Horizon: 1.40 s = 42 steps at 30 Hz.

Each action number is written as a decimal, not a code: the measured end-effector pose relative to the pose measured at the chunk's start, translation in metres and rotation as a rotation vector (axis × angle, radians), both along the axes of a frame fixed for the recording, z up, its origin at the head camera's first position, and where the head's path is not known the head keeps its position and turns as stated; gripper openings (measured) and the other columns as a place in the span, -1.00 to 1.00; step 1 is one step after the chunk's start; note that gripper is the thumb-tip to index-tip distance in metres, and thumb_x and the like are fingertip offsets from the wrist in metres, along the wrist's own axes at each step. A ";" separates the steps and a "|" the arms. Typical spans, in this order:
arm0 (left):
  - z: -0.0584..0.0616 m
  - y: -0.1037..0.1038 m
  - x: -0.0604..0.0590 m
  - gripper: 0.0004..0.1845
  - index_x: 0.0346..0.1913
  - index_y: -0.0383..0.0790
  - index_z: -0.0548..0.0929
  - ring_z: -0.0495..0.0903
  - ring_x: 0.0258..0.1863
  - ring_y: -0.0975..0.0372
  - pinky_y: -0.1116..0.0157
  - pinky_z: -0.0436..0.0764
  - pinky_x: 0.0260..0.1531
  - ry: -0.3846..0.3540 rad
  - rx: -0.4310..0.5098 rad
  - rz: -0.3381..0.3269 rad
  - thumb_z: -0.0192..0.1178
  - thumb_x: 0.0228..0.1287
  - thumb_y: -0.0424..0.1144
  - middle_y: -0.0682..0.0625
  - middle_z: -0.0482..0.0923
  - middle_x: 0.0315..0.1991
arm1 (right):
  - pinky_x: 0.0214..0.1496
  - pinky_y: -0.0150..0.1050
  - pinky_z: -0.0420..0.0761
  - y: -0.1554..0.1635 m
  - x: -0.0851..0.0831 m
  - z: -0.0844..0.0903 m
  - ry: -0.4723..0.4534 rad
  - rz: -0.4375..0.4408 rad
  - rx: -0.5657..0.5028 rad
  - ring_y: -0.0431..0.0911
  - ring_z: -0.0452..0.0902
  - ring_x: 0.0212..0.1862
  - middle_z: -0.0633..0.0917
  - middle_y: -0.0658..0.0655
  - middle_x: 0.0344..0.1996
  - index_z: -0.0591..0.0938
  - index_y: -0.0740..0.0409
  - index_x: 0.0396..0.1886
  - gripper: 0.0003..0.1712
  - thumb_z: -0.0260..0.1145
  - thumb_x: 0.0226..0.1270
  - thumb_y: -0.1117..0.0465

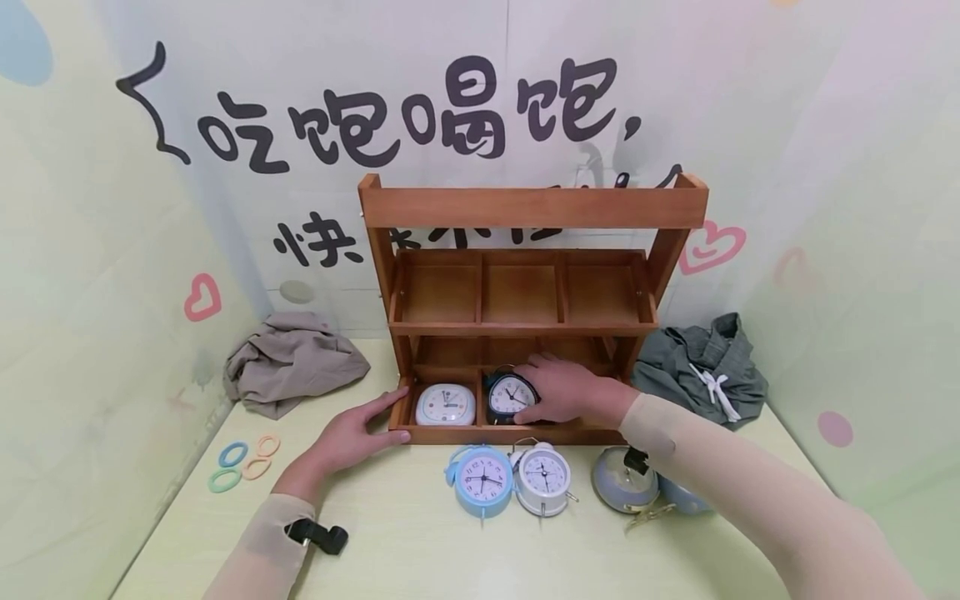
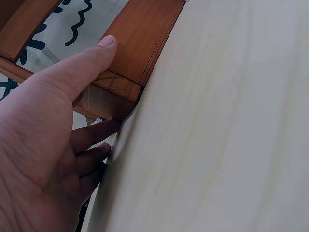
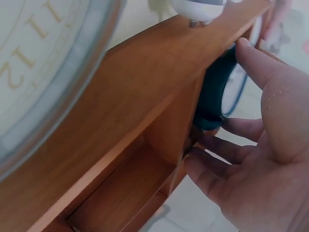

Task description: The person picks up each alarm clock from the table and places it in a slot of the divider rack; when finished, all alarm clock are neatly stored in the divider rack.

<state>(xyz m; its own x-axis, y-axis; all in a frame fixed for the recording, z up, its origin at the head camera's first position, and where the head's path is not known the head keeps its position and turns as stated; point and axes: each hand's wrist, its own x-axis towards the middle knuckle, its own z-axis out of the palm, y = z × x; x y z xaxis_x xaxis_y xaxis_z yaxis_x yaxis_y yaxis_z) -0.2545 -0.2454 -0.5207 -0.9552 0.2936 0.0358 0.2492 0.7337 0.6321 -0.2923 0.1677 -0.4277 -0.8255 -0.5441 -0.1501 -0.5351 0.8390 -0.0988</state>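
My right hand [image 1: 561,389] holds a small dark alarm clock [image 1: 512,393] with a white dial in the middle compartment of a brown wooden shelf's [image 1: 525,208] bottom tier. In the right wrist view, the thumb is at one edge of the dark teal clock body [image 3: 212,94] and the fingers are at the opposite edge. A white clock [image 1: 446,406] stands in the compartment to its left. My left hand [image 1: 345,439] grips the shelf's lower left corner. Its thumb lies on the front board [image 2: 140,43], while the fingers reach along the side.
In front of the shelf stand a blue alarm clock [image 1: 483,481] and a white alarm clock [image 1: 543,479]. A round lilac-grey object [image 1: 624,483] sits beneath my right forearm. Several coloured rings [image 1: 233,454] lie at left. Brown cloth [image 1: 288,362] and grey cloth [image 1: 690,358] flank the shelf.
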 end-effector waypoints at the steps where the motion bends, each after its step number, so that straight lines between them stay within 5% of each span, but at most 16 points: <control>1: 0.000 0.000 0.000 -0.03 0.70 0.45 0.41 0.39 0.61 -0.23 -0.33 0.37 0.54 0.002 -0.001 -0.001 0.45 0.26 0.53 -0.13 0.43 0.65 | 0.51 0.13 0.60 0.002 0.002 0.002 -0.004 -0.003 -0.016 0.15 0.50 0.44 0.57 0.23 0.47 0.52 0.07 0.64 0.05 0.52 0.38 -0.45; 18: -0.003 -0.002 -0.002 -0.03 0.70 0.49 0.39 0.38 0.62 -0.22 -0.35 0.38 0.53 0.003 -0.003 0.001 0.44 0.26 0.54 -0.12 0.42 0.65 | 0.47 0.16 0.64 0.010 0.068 0.020 -0.035 0.015 -0.259 0.13 0.47 0.51 0.49 0.19 0.57 0.46 0.02 0.71 0.07 0.56 0.39 -0.38; 34: -0.002 -0.001 -0.001 -0.03 0.70 0.47 0.39 0.37 0.63 -0.22 -0.35 0.37 0.54 0.001 -0.002 -0.001 0.43 0.27 0.54 -0.12 0.41 0.66 | 0.41 0.13 0.66 0.036 0.112 -0.003 -0.071 -0.014 -0.312 0.01 0.57 0.35 0.59 0.03 0.42 0.54 -0.10 0.65 0.08 0.61 0.25 -0.46; 42: -0.001 -0.001 -0.001 -0.03 0.71 0.48 0.38 0.36 0.63 -0.23 -0.36 0.36 0.54 -0.004 -0.008 -0.001 0.43 0.27 0.53 -0.13 0.40 0.67 | 0.11 0.01 0.73 0.043 0.119 -0.013 -0.049 0.016 -0.286 -0.12 0.59 0.06 0.63 -0.02 0.19 0.57 -0.03 0.63 0.18 0.57 0.16 -0.58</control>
